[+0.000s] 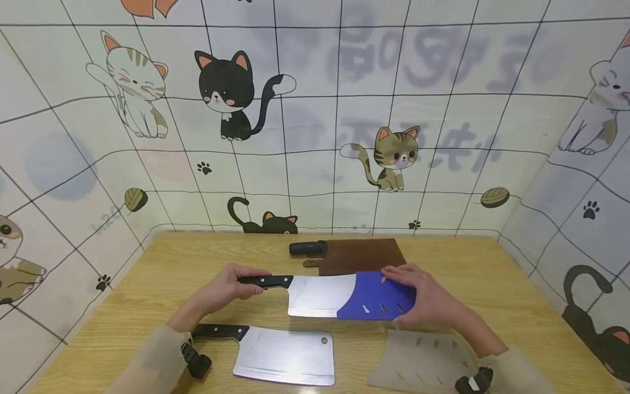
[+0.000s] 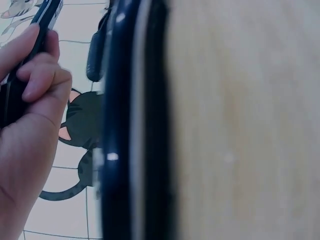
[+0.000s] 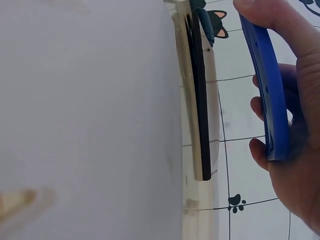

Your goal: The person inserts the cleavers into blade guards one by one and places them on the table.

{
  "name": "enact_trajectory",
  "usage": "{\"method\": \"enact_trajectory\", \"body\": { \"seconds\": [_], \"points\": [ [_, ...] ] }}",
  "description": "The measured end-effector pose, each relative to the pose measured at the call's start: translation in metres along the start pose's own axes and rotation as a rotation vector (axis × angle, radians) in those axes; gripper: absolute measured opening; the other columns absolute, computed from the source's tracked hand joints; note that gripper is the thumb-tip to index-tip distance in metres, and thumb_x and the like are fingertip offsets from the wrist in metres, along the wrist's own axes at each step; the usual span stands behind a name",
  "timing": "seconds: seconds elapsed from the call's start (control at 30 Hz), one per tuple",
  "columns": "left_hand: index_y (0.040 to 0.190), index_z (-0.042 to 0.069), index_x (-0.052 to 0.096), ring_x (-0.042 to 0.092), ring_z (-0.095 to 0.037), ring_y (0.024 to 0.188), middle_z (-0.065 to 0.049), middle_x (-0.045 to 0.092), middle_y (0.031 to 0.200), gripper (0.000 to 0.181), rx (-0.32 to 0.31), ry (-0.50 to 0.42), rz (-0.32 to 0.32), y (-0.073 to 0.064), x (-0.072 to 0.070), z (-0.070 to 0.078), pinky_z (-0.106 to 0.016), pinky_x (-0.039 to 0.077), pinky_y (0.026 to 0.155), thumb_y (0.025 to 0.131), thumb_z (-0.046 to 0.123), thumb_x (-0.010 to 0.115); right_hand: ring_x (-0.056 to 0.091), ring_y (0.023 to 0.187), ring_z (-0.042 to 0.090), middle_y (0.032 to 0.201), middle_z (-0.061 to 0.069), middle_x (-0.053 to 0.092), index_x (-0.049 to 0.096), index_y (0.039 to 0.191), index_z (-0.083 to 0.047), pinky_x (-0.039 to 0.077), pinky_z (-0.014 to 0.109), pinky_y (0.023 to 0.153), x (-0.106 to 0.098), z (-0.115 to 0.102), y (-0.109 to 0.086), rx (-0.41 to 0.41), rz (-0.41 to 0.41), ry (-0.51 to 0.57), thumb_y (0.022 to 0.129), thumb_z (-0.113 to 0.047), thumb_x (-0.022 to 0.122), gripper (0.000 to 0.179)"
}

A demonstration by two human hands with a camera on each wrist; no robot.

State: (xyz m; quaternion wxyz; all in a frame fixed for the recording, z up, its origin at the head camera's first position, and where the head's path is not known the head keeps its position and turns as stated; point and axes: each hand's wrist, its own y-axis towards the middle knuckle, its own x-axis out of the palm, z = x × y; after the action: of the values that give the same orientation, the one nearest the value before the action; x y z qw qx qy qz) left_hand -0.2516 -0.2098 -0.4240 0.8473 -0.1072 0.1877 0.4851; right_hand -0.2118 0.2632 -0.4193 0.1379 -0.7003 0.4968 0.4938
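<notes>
Head: above the wooden desk (image 1: 492,273), a silver metal cleaver (image 1: 317,295) spans left-to-right; left hand (image 1: 228,285) grips its black handle (image 1: 270,281), right hand (image 1: 425,298) the slotted blue sheath (image 1: 366,295) over its right end. Left wrist: fingers (image 2: 47,75) curl round the handle. Right wrist: sheath clasped.

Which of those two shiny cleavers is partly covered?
The held cleaver: a blue cover hides part of its blade. The lower cleaver, lying on the table, has a bare blade.
</notes>
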Motion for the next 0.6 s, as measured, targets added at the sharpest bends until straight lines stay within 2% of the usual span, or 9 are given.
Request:
{"method": "enact_trajectory", "body": {
  "seconds": [0.13, 0.23, 0.4, 0.5, 0.6],
  "points": [
    [0.133, 0.004, 0.069, 0.045, -0.013, 0.066, -0.006, 0.065, 0.094, 0.043, 0.008, 0.026, -0.060, 0.001, -0.008, 0.003, -0.024, 0.038, 0.060, 0.092, 0.014, 0.076, 0.050, 0.125, 0.033, 0.142, 0.008, 0.059, 0.062, 0.142, -0.012, 0.046, 0.052, 0.091, -0.005, -0.002, 0.001, -0.023, -0.012, 0.004, 0.056, -0.037, 0.097, 0.096],
    [0.132, 0.006, 0.070, 0.042, -0.012, 0.066, -0.005, 0.065, 0.093, 0.042, 0.021, 0.041, -0.100, 0.002, -0.014, 0.006, -0.024, 0.036, 0.059, 0.091, 0.014, 0.076, 0.050, 0.124, 0.031, 0.142, 0.009, 0.059, 0.063, 0.142, -0.012, 0.046, 0.050, 0.091, -0.007, -0.002, 0.002, -0.039, -0.014, 0.007, 0.057, -0.038, 0.098, 0.096],
    [0.132, 0.006, 0.070, 0.038, -0.009, 0.063, -0.009, 0.067, 0.104, 0.041, 0.044, 0.040, -0.172, 0.006, -0.020, 0.012, -0.023, 0.035, 0.058, 0.091, 0.011, 0.075, 0.048, 0.124, 0.025, 0.143, 0.005, 0.059, 0.062, 0.143, -0.013, 0.047, 0.044, 0.094, -0.005, -0.006, 0.004, -0.052, -0.074, 0.047, 0.059, -0.039, 0.098, 0.095],
    [0.132, 0.009, 0.071, 0.035, -0.009, 0.061, -0.009, 0.066, 0.108, 0.041, 0.039, 0.056, -0.184, 0.007, -0.017, 0.016, -0.024, 0.036, 0.058, 0.091, 0.012, 0.074, 0.046, 0.126, 0.021, 0.144, 0.000, 0.058, 0.062, 0.144, -0.015, 0.046, 0.044, 0.097, -0.002, -0.012, 0.006, -0.038, -0.113, 0.069, 0.060, -0.037, 0.098, 0.094],
    [0.131, 0.010, 0.072, 0.038, -0.010, 0.063, -0.008, 0.067, 0.106, 0.040, 0.024, 0.044, -0.158, 0.010, -0.010, 0.020, -0.024, 0.037, 0.060, 0.092, 0.014, 0.075, 0.045, 0.129, 0.023, 0.146, -0.001, 0.056, 0.061, 0.145, -0.017, 0.045, 0.049, 0.097, 0.001, -0.017, 0.008, 0.007, -0.115, 0.063, 0.060, -0.036, 0.097, 0.094]
  ]
}}
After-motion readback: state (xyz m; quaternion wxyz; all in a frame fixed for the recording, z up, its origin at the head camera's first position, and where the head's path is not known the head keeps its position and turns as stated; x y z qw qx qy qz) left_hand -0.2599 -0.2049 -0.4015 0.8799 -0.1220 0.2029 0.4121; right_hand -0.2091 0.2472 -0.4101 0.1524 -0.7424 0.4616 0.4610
